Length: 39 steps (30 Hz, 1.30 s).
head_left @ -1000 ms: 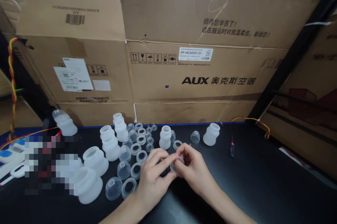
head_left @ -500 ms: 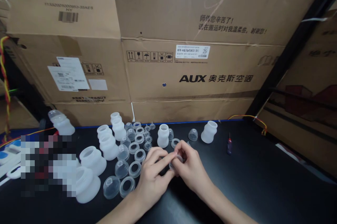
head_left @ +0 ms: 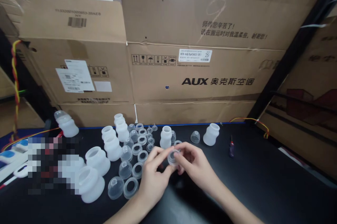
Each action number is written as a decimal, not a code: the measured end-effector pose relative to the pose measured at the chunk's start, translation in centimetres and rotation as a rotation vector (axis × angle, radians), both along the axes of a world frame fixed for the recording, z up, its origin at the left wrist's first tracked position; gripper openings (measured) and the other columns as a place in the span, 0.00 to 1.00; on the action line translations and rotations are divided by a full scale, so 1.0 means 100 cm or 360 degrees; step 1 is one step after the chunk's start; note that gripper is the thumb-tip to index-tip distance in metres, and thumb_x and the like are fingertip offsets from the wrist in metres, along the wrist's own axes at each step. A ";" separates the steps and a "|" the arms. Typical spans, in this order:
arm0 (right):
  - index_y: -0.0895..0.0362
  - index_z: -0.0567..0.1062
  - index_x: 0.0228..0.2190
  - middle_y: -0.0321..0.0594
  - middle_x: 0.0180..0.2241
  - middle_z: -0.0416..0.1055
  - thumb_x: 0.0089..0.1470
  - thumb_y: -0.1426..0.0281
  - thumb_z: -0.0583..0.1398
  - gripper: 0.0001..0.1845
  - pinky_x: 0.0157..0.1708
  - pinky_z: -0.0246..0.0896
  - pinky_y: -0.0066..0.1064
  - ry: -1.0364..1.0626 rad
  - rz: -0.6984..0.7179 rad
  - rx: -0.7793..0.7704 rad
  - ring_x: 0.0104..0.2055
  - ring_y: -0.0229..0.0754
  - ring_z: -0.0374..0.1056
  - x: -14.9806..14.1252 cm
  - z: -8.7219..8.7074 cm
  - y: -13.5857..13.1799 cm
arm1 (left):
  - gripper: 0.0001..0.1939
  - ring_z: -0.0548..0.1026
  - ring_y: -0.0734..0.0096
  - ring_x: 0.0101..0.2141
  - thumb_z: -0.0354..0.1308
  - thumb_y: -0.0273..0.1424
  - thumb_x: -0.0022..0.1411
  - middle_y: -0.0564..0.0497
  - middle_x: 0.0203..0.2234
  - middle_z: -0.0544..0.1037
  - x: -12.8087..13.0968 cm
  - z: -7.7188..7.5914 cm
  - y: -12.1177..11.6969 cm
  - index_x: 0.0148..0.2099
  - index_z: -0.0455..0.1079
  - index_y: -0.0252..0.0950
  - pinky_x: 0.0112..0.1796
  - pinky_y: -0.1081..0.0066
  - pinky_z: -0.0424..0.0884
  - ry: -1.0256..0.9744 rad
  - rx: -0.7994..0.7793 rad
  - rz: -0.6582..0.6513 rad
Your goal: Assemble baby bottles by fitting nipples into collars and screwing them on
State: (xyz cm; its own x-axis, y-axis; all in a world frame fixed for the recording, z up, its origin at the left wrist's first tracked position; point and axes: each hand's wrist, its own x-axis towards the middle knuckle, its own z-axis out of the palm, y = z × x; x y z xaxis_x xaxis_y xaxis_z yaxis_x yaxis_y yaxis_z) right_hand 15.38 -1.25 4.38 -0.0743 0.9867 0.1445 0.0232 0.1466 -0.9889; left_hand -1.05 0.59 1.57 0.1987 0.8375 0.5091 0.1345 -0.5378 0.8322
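Note:
Between my two hands is a small clear bottle ring, tilted towards me. My left hand pinches its left side with thumb and index finger. My right hand is closed on the right side, its thumb over the ring. Whether a nipple sits inside the ring cannot be made out. Just beyond the hands stands a white baby bottle, upright and uncapped, with a clear dome cap close behind it. Another ring lies partly hidden behind my right hand.
To the left are rows of clear dome caps, rings and small nipples. Several white bottles stand beyond them. On the right are another bottle, a dome cap and a screwdriver. A cardboard wall closes the back.
The ring has turned in my hands, so its round opening now shows more. My right fingers have shifted along it. The view has moved slightly, sliding the scene a little to the right.

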 end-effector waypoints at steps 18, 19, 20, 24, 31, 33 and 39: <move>0.54 0.78 0.43 0.42 0.34 0.73 0.65 0.62 0.58 0.12 0.33 0.71 0.32 -0.0559 -0.0236 0.0508 0.34 0.44 0.72 -0.015 -0.008 -0.006 | 0.10 0.82 0.63 0.32 0.62 0.38 0.65 0.47 0.33 0.82 0.003 0.003 0.001 0.42 0.74 0.36 0.32 0.68 0.81 -0.0351 -0.0488 -0.0104; 0.54 0.78 0.43 0.42 0.34 0.73 0.65 0.62 0.58 0.12 0.33 0.71 0.32 -0.0576 -0.0250 0.0531 0.35 0.45 0.72 -0.015 -0.008 -0.006 | 0.10 0.82 0.62 0.32 0.62 0.38 0.64 0.47 0.33 0.82 0.003 0.004 0.001 0.40 0.74 0.36 0.33 0.68 0.81 -0.0354 -0.0479 -0.0104; 0.54 0.78 0.43 0.42 0.34 0.73 0.66 0.62 0.58 0.11 0.33 0.71 0.33 -0.0582 -0.0269 0.0544 0.35 0.45 0.72 -0.015 -0.009 -0.006 | 0.09 0.82 0.62 0.33 0.63 0.37 0.64 0.47 0.32 0.82 0.003 0.005 0.000 0.39 0.75 0.36 0.34 0.68 0.81 -0.0358 -0.0459 -0.0094; 0.54 0.78 0.41 0.42 0.33 0.73 0.66 0.63 0.58 0.11 0.33 0.70 0.33 -0.0556 -0.0305 0.0552 0.33 0.44 0.72 -0.016 -0.010 -0.007 | 0.08 0.81 0.65 0.30 0.63 0.37 0.64 0.49 0.29 0.81 0.005 0.008 -0.005 0.37 0.75 0.37 0.32 0.71 0.80 -0.0381 -0.0362 -0.0001; 0.53 0.78 0.43 0.43 0.34 0.72 0.66 0.62 0.58 0.12 0.33 0.71 0.32 -0.0509 -0.0319 0.0540 0.35 0.45 0.72 -0.019 -0.011 -0.006 | 0.06 0.82 0.64 0.35 0.65 0.34 0.61 0.49 0.34 0.81 0.002 0.005 0.000 0.40 0.76 0.38 0.33 0.71 0.80 -0.0366 -0.0388 -0.0047; 0.53 0.78 0.47 0.44 0.38 0.71 0.65 0.61 0.59 0.13 0.37 0.73 0.33 -0.0438 -0.0213 0.0501 0.39 0.46 0.73 -0.018 -0.010 -0.007 | 0.06 0.82 0.65 0.33 0.67 0.32 0.58 0.50 0.31 0.82 0.000 0.003 0.004 0.38 0.75 0.37 0.33 0.72 0.79 -0.0439 -0.0458 -0.0021; 0.52 0.80 0.44 0.42 0.38 0.71 0.68 0.59 0.57 0.15 0.43 0.72 0.36 -0.0260 -0.0002 0.0424 0.40 0.44 0.72 -0.016 -0.010 -0.005 | 0.09 0.77 0.70 0.26 0.69 0.29 0.54 0.55 0.23 0.76 -0.002 0.002 0.008 0.27 0.70 0.36 0.30 0.74 0.77 -0.0624 -0.0391 0.0017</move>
